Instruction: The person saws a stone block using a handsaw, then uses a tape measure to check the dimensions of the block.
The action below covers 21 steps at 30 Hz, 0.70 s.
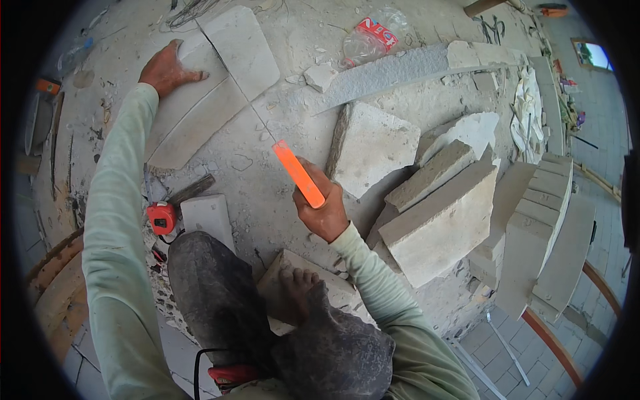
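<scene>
My right hand (322, 208) is wrapped around the orange handle (297, 172) of a handsaw. Its thin blade (230, 70), seen nearly edge-on, runs up and leftward across a pale stone-like block (247, 50). How deep the blade sits in the block cannot be made out. On the block's left side rests my left hand (170, 70), thumb stretched out over the top face and away from the blade; the other fingers are partly hidden.
A red tape measure (161, 218) and a small white block (208, 220) lie by my knee. Right of the saw lean several broken slabs (440, 213). A plastic bottle (377, 37) lies at the far side. My bare foot (297, 287) rests on another block.
</scene>
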Tool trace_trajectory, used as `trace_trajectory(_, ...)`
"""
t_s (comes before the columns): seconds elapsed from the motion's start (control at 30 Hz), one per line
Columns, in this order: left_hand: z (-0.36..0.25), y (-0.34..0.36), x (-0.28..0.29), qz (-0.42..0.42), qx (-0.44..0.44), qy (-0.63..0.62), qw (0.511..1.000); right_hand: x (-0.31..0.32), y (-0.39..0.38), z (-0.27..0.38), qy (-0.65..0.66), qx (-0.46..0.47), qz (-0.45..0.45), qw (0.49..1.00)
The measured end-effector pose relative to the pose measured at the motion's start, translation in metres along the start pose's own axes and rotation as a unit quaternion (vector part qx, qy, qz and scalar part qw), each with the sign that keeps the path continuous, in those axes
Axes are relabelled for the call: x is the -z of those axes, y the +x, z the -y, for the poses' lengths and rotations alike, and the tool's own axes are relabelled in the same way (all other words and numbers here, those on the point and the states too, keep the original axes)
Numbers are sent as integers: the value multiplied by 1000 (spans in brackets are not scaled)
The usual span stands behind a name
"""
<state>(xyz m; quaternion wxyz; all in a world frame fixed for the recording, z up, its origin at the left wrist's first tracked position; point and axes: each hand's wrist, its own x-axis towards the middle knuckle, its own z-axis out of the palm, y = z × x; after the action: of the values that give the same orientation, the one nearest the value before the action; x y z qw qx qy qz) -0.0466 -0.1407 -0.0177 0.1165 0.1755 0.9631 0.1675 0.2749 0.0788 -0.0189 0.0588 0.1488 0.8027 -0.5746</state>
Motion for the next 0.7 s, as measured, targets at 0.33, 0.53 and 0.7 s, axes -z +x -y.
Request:
trace_trajectory(0.33, 0, 0, 12, 7, 22, 0, 1000, 28, -115, 6, -158, 51, -31, 986)
trace_trajectory(0.53, -21, -24, -6, -59, 23, 75, 995, -5, 13, 28, -33, 48, -51, 997)
trace_trajectory(0.7, -24, -24, 6, -24, 68, 56, 996, 32, -109, 13, -93, 54, -52, 993)
